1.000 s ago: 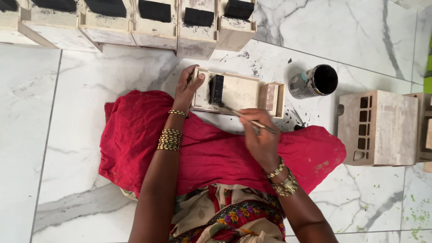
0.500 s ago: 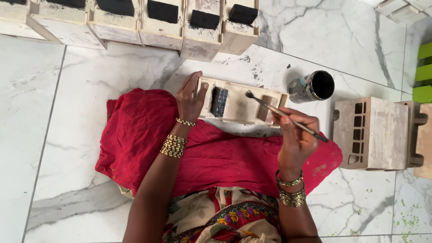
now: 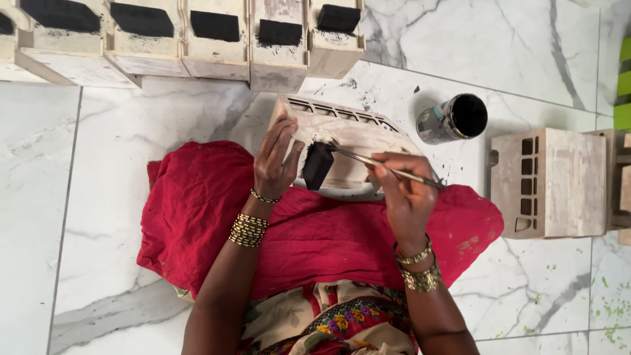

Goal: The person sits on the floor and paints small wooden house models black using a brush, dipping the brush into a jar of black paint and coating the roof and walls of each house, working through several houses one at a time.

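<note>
Left hand (image 3: 276,161) gripped the pale wooden house (image 3: 345,148), fingers curled over its edge, right hand (image 3: 402,190) pinched a thin paintbrush (image 3: 384,167), bristles at the black patch (image 3: 317,165) just beside the left fingertips, open paint tin (image 3: 455,118) lay beyond the right fingers

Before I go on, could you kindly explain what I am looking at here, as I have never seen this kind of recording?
There is no machine here: a person works with two bare hands, filmed by a camera worn on the head and looking down, so you see the arms from above.

The person sits on a marble floor with a red cloth over the lap. The left hand steadies a small pale wooden model, tilted up on the lap. The right hand holds a thin brush, its tip at a black patch on the model.

Beside it an open tin of black paint lies tipped on its side. Along the top edge stands a row of models with black patches. Another unpainted model lies to the right.
</note>
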### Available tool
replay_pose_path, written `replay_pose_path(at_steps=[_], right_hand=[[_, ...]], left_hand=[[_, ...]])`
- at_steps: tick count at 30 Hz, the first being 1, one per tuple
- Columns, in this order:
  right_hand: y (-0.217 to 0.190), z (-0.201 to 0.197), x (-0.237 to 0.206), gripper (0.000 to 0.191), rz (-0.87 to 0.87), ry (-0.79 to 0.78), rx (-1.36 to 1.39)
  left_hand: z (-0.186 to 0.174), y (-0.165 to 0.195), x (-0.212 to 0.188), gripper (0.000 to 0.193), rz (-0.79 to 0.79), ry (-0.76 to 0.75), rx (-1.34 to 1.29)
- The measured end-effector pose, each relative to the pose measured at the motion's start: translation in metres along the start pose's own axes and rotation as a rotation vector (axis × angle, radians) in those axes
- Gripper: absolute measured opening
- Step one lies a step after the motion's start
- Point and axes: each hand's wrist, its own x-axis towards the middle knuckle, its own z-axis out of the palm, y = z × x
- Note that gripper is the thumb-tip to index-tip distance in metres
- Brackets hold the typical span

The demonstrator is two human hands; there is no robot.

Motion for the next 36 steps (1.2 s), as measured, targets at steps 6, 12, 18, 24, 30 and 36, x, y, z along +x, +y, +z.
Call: replay_pose_path(at_steps=[6,12,18,24,30,36], right_hand=[[-0.006,0.005,0.0,0.009,0.013,-0.003,0.035],[-0.01,-0.01,0.005,0.013,0.018,0.134,0.171],[0.003,-0.046,0.019,0.015,0.064,0.258,0.225],[0.046,-0.095,0.046,0.015,0.054,0.346,0.388],[0.111,-0.171,0.068,0.017,-0.02,0.614,0.471],[0.17,-0.262,0.088,0.014,-0.128,0.835,0.442]], left_hand=[[0.007,-0.022,-0.005,0.028,-0.143,0.088,0.034],[0.016,-0.051,-0.009,0.033,-0.382,0.177,0.116],[0.019,-0.08,0.004,0.038,-0.677,0.096,0.084],[0.017,-0.094,-0.002,0.061,-0.742,-0.001,-0.198],[0.024,-0.092,-0.044,0.058,-0.566,0.051,-0.34],[0.015,-0.085,-0.032,0.056,-0.594,-0.006,-0.285]])
